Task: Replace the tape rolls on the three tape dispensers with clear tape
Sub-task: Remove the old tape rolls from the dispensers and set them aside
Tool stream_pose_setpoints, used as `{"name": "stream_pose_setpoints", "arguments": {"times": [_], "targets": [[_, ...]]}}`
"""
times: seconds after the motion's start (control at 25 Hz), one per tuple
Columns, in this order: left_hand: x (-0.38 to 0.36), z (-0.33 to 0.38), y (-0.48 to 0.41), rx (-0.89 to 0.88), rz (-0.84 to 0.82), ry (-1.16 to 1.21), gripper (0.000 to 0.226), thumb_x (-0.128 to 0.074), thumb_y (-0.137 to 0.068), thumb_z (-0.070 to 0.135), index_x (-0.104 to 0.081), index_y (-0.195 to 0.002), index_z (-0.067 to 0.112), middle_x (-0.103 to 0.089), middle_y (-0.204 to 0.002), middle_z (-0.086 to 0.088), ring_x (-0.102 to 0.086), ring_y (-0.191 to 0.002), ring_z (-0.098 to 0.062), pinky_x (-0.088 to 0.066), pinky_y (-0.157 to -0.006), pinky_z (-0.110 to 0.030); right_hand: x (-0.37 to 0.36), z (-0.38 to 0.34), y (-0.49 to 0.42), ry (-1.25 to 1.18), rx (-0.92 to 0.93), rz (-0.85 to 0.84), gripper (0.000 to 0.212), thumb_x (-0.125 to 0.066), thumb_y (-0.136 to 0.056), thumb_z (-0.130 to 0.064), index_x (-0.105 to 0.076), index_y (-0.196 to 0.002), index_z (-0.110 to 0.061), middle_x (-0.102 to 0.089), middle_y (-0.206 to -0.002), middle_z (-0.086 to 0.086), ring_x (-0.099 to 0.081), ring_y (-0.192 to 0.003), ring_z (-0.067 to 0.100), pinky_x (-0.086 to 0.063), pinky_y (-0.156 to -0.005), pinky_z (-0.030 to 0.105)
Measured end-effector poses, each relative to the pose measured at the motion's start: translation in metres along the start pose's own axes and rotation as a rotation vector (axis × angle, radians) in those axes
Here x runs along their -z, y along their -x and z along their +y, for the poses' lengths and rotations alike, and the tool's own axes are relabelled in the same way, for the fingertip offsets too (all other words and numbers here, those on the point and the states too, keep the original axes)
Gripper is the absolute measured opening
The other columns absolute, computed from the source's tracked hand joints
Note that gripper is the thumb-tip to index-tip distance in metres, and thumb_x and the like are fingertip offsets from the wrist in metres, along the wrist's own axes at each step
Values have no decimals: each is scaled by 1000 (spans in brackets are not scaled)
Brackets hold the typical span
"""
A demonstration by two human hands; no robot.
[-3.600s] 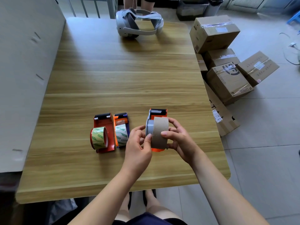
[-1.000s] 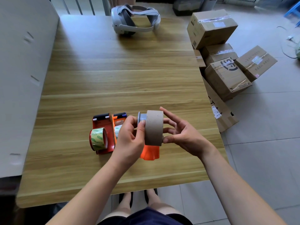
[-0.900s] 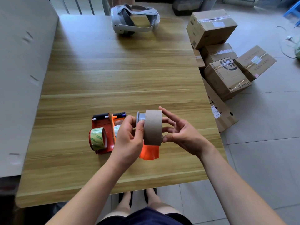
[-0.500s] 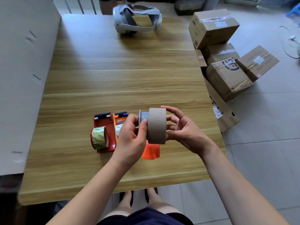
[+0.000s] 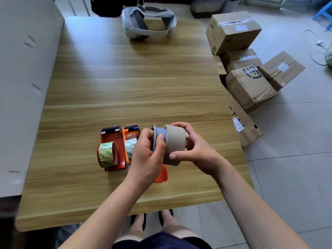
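Observation:
I hold an orange tape dispenser (image 5: 161,176) lifted over the table's front edge. My left hand (image 5: 146,155) grips its grey hub (image 5: 159,134). A brown tape roll (image 5: 175,143) sits partway off that hub, and my right hand (image 5: 194,148) curls its fingers and thumb round the roll. Two more dispensers lie on the wooden table (image 5: 133,83) to the left: a red one (image 5: 112,141) carrying a clear roll with green print (image 5: 107,154), and an orange one (image 5: 130,135) with a similar roll (image 5: 130,148), partly hidden behind my left hand.
A white headset (image 5: 147,22) lies at the table's far edge. A grey panel (image 5: 21,87) runs along the left side. Several cardboard boxes (image 5: 249,85) are stacked on the tiled floor right of the table. My feet show under the front edge.
The brown roll has slid rightward along the grey hub, showing more of the hub. My right hand's fingers went from spread beside the roll to curled round it.

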State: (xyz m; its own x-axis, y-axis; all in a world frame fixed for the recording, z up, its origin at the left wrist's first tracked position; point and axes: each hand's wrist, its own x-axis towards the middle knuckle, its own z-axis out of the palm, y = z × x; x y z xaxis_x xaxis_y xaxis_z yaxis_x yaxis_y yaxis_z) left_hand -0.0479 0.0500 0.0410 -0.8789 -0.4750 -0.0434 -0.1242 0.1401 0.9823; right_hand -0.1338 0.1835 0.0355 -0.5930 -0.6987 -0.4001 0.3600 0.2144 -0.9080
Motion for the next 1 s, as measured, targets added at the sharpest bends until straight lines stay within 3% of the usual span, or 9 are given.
{"name": "stream_pose_setpoints", "arguments": {"times": [0.24,0.32,0.44,0.56,0.64,0.72,0.84,1.0], "targets": [[0,-1,-2,-4,54,57,20,-44,-91,23,-46,-78,8,-51,-68,2,-49,-56,-1,-41,-51,-11,17,6,4,-78,36,5,81,-83,-47,-12,-53,-118,-36,-61,-115,-1,-56,-100,22,-51,-78,36],[5,-3,-8,49,60,194,17,-44,-95,17,-45,-79,12,-53,-70,0,-55,-56,1,-48,-53,-14,29,9,9,-88,21,26,80,-83,-46,-12,-55,-116,-40,-59,-115,-2,-55,-100,22,-52,-72,32],[8,-17,-19,103,-14,229,14,-47,-91,23,-47,-81,15,-53,-74,-2,-54,-63,-6,-48,-59,-19,49,13,18,-27,-20,129,82,-84,-45,-19,-54,-117,-44,-58,-117,0,-55,-99,18,-50,-70,25],[-1,-38,-25,213,-54,271,12,-52,-92,8,-52,-83,15,-59,-79,-2,-57,-65,-1,-48,-64,-16,71,22,24,187,-110,298,86,-87,-46,-28,-48,-120,-50,-52,-128,2,-56,-108,18,-50,-74,24],[-9,-52,-27,246,-49,222,16,-55,-89,2,-53,-82,16,-60,-79,-1,-57,-63,4,-47,-64,-13,88,32,30,252,-155,383,85,-87,-54,-21,-45,-122,-51,-48,-131,1,-54,-111,18,-50,-73,25],[-16,-67,-31,280,-53,184,17,-58,-86,0,-53,-80,15,-59,-77,-1,-57,-65,-1,-46,-64,-15,102,43,36,304,-197,465,88,-86,-61,-13,-41,-130,-46,-44,-132,-1,-50,-113,18,-52,-81,30],[-20,-93,-36,337,-37,96,13,-63,-83,2,-54,-78,10,-58,-76,-5,-54,-72,-16,-44,-62,-19,117,59,38,438,-227,623,94,-88,-59,-18,-37,-137,-30,-44,-128,-3,-47,-119,17,-43,-102,37],[-22,-107,-37,388,-2,-29,21,-68,-81,8,-53,-69,15,-54,-68,-1,-49,-65,-13,-40,-60,-19,132,82,24,748,-302,743,97,-89,-51,-36,-41,-134,-18,-53,-130,3,-48,-121,23,-41,-102,35]]}}
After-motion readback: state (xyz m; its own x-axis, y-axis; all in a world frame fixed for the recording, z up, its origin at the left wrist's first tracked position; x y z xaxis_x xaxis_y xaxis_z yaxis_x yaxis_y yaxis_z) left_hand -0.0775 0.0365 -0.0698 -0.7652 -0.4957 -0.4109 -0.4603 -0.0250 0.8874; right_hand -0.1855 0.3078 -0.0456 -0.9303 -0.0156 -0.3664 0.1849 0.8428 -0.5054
